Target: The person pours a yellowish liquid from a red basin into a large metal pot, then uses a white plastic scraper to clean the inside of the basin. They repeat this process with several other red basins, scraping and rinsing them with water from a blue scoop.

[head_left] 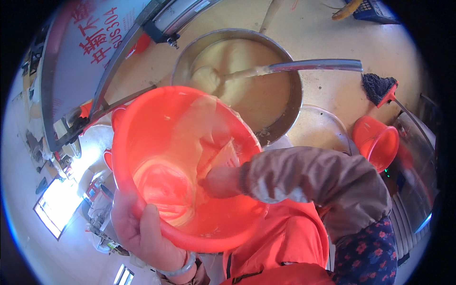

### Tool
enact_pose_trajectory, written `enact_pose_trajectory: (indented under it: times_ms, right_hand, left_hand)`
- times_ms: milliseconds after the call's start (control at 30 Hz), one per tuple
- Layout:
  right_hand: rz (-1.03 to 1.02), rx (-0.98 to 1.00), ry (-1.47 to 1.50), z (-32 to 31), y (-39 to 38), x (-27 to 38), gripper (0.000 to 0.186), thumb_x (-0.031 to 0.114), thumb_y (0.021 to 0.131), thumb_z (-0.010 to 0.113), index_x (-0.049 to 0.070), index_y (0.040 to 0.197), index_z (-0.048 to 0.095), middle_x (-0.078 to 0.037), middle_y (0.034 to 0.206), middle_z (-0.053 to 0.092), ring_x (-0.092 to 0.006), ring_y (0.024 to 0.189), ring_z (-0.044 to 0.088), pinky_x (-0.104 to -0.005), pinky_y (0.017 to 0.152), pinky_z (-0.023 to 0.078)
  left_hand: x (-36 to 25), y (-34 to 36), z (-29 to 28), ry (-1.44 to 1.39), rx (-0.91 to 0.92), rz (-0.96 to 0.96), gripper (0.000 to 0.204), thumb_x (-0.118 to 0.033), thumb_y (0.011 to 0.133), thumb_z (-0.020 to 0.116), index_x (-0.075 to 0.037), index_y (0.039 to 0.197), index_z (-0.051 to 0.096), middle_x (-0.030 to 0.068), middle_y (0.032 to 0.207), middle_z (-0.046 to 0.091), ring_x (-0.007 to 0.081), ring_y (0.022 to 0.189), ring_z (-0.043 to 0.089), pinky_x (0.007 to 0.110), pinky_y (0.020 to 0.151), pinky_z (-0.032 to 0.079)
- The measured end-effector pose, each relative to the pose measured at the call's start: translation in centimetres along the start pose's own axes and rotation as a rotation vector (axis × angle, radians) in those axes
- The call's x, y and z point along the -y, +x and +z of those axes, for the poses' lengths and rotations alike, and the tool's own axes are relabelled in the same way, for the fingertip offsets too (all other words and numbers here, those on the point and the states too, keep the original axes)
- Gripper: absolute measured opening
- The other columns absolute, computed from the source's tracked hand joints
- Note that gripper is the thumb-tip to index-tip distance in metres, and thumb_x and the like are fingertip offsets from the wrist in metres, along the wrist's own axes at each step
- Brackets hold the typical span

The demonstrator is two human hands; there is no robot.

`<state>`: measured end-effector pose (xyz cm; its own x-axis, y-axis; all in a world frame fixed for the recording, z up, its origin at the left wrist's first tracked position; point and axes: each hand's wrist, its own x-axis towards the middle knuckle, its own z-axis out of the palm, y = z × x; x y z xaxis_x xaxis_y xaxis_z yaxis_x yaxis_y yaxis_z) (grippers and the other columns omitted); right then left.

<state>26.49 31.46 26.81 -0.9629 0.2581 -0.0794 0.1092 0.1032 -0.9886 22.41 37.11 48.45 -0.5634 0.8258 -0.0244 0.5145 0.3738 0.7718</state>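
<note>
A big red bucket [126, 156] is tilted with its mouth toward me, and pale batter is smeared on its inner wall. My left hand [149, 235], with a bangle at the wrist, grips the near left rim, thumb over the edge. Inside the bucket, my right hand [221, 181] is closed on a flat scraper [228, 154] against the wall; part of the scraper is hidden. Just beyond the bucket stands a wide metal pot [297, 102] of thick yellowish batter [256, 102]. A metal-handled stirring tool [316, 65] leans across its rim, its head coated in batter.
Right of the pot are a round metal pan or lid [320, 128] and a small red bucket [380, 142]. A dark-headed brush [380, 89] lies farther right. A dark blue crate [375, 13] stands at the far right. A large panel [78, 61] with red lettering rises at the left.
</note>
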Motion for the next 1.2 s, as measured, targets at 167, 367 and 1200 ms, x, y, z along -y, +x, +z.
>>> enact_pose_trajectory:
  times_ms: [167, 367, 1200]
  right_hand:
    - [-0.514, 0.314, -0.366, 6.5, 4.8, -2.3, 0.013, 0.011, 0.076, 0.057, 0.007, 0.075, 0.069, -0.011, 0.089, 0.065, -0.0318, 0.079, 0.064, -0.0412, 0.066, 0.052]
    - [-0.242, 0.174, -0.442, 8.8, 8.5, -6.3, 0.014, 0.013, 0.077, 0.055, 0.007, 0.087, 0.063, -0.011, 0.089, 0.061, -0.0295, 0.077, 0.063, -0.0400, 0.065, 0.051]
    - [0.374, -0.862, -0.174, -8.3, -9.1, -4.6, 0.040, 0.009, 0.082, 0.050, 0.005, 0.121, 0.043, -0.019, 0.099, 0.050, -0.0399, 0.079, 0.058, -0.0460, 0.065, 0.049]
  left_hand:
    - [1.0, -0.5, -0.6, -0.166, -0.095, -0.134, 0.029, -0.002, 0.071, 0.050, 0.003, 0.099, 0.057, 0.0184, 0.112, 0.059, 0.0272, 0.106, 0.056, 0.040, 0.093, 0.045]
    - [1.6, 0.2, -0.8, -0.197, -0.026, -0.065, 0.030, 0.000, 0.070, 0.050, 0.001, 0.099, 0.057, 0.0195, 0.109, 0.059, 0.0289, 0.108, 0.055, 0.042, 0.096, 0.043]
    - [-0.8, 0.4, 1.0, -0.214, 0.064, -0.087, 0.026, 0.014, 0.072, 0.045, 0.002, 0.093, 0.053, 0.0185, 0.121, 0.052, 0.0228, 0.106, 0.054, 0.032, 0.093, 0.042]
